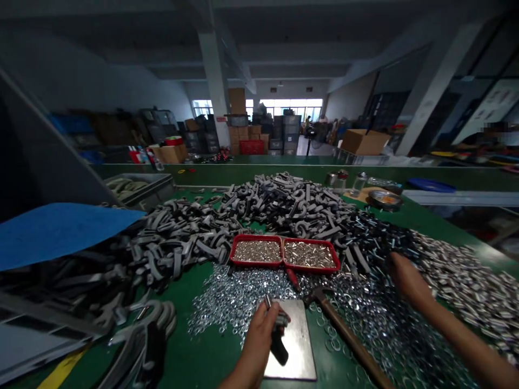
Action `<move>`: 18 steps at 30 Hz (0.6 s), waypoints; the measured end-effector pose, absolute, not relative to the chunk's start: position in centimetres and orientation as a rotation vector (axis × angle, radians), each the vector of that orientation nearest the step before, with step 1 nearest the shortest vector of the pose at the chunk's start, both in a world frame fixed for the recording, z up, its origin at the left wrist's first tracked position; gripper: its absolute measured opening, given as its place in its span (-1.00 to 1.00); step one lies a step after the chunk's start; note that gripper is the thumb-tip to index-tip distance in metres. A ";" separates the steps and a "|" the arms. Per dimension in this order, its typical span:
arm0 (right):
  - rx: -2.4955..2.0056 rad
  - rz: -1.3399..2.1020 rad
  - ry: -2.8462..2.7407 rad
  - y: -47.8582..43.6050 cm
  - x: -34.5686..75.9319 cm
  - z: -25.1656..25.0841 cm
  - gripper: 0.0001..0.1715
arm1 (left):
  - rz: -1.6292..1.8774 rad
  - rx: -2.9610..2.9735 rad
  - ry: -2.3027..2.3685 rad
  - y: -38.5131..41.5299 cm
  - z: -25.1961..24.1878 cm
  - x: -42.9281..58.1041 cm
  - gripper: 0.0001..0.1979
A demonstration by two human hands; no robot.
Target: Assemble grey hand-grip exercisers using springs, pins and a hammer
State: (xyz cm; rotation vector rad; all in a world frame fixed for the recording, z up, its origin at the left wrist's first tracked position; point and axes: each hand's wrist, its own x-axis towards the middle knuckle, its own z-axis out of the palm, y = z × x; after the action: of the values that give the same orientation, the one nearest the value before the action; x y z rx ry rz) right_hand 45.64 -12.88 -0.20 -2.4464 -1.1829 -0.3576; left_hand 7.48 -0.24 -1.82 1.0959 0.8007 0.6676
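— What's in your left hand?

— My left hand (263,332) is closed around a dark grey curved piece (279,347). It looks like moulded plastic or rubber, matt, with a rounded black end. A short silvery metal pin (268,300) stands out above my fingers. I hold it down on the flat grey steel plate (298,354), close to the near edge of the green counter (194,351).

— And your right?

— My right hand (407,278) is out toward the right edge, knuckles up, with the fingers sunk in a heap of small dark and silvery bits (379,235). I can't tell whether it has closed on any.

— So where does that put you?

— As I read it, one hand steadies the piece on the plate while the other reaches for a small part. The wooden-handled hammer (348,337) lies just right of the plate with neither hand on it, its head toward the two red plastic trays (283,240) of tiny silver parts.

— What does the next move ask of you?

— I'd say a steady, upright hold, with my fingers kept clear of the pin's top. The right hand has to lift one bit cleanly out of a loose heap. Shiny steel washers (231,297) lie thick around the plate and could slide underneath.
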 end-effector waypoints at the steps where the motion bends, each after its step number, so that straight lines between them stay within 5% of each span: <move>1: -2.383 -0.298 -1.239 -12.9 43.0 0.0 -0.74 | 0.679 1.108 0.801 -0.3 -1.3 7.2 -0.48; 6: -1.833 0.378 -1.603 -12.6 26.4 2.0 -0.78 | 0.716 1.300 0.782 -0.9 1.0 6.6 -0.53; 18: -1.760 0.496 -1.492 -12.4 18.8 2.4 -0.72 | 0.671 1.549 0.758 -1.4 1.4 4.5 -0.60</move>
State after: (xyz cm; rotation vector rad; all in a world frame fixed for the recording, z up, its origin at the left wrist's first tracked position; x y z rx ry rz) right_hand 18.83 -12.43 2.45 -1.7595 -1.4922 0.4962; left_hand 4.54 -1.38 1.38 1.5490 0.7583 0.6713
